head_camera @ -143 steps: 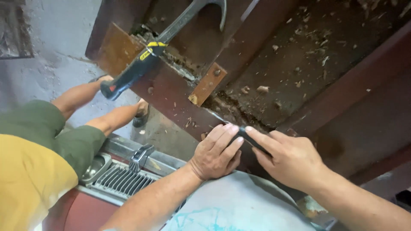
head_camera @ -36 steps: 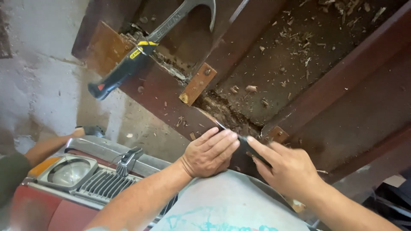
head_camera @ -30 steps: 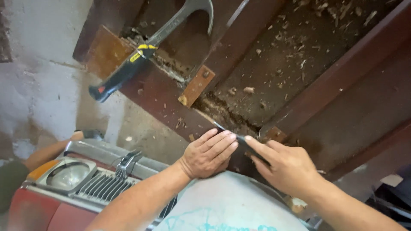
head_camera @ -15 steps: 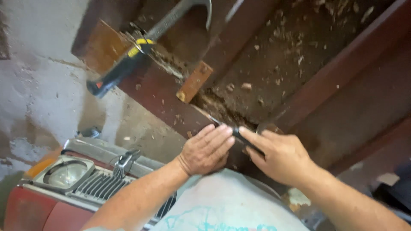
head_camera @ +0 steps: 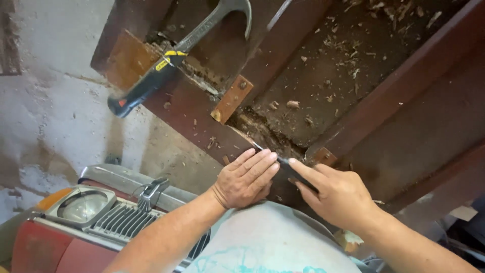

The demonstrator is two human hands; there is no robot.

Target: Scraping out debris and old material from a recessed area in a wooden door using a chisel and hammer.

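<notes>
My left hand (head_camera: 246, 178) lies flat with fingers together on the dark red-brown wooden frame rail (head_camera: 187, 108). My right hand (head_camera: 334, 193) grips a thin dark-handled tool (head_camera: 290, 169) whose metal tip pokes at the rotten joint just past my left fingertips. A claw hammer (head_camera: 172, 58) with a black and yellow handle rests on the frame at the upper left, its handle end jutting over the edge. A small tan wooden block (head_camera: 231, 99) with a screw sits on the rail near the crumbled wood.
Wood chips and debris litter the dark panel (head_camera: 348, 65) inside the frame. Below lies a red vehicle front (head_camera: 45, 247) with a round headlight (head_camera: 83, 205) and a slatted grille (head_camera: 124, 222). A rough whitish wall (head_camera: 45, 111) is on the left.
The other person's arms and green sleeve seen at the left earlier are gone from view. My hands stay at the same joint; the view has shifted slightly.
</notes>
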